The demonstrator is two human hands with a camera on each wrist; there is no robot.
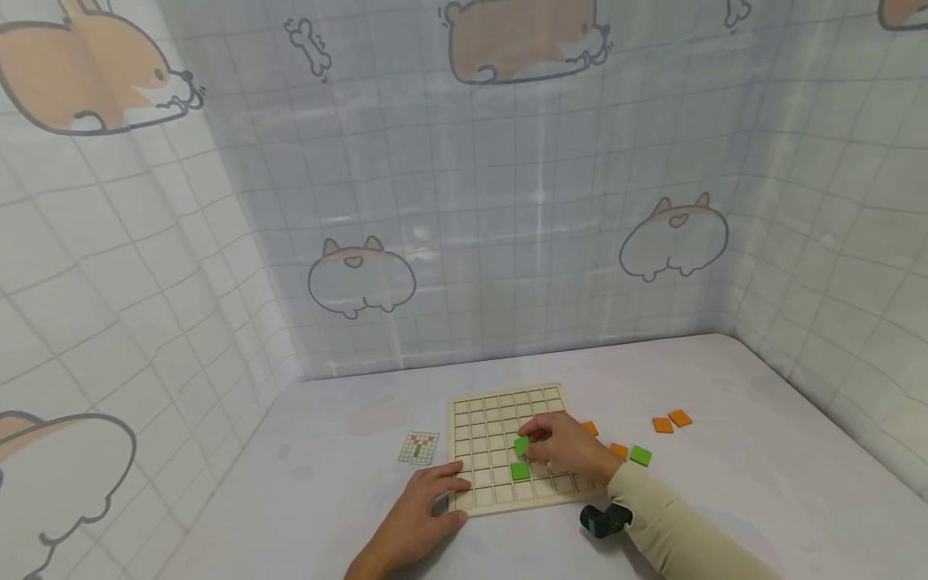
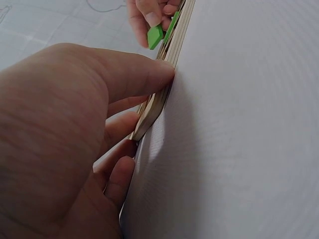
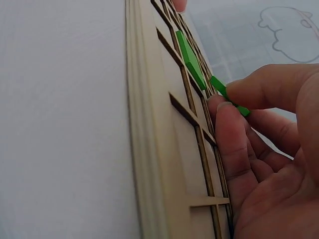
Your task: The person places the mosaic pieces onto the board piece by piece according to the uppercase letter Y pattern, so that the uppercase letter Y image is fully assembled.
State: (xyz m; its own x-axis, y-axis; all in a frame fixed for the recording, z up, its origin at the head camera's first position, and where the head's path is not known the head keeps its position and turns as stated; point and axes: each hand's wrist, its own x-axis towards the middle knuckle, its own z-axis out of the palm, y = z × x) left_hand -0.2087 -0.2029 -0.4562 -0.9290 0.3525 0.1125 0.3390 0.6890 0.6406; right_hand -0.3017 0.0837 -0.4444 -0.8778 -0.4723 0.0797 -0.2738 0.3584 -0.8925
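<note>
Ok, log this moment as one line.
left hand: touching grid board edge | right hand: pinching green tile over board | second green tile: on board | pattern card: left of board

Soft light; glare streaks on backdrop; wrist views dimmer

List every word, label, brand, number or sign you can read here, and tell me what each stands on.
No readable text in any view.
Small card: a coloured grid pattern; any lettering is too small to read.
Black device: a teal patch; too small to tell whether it bears a mark.
Wooden board and green tiles: no lettering seen.
Patterned sheeting: drawings, no words.
</note>
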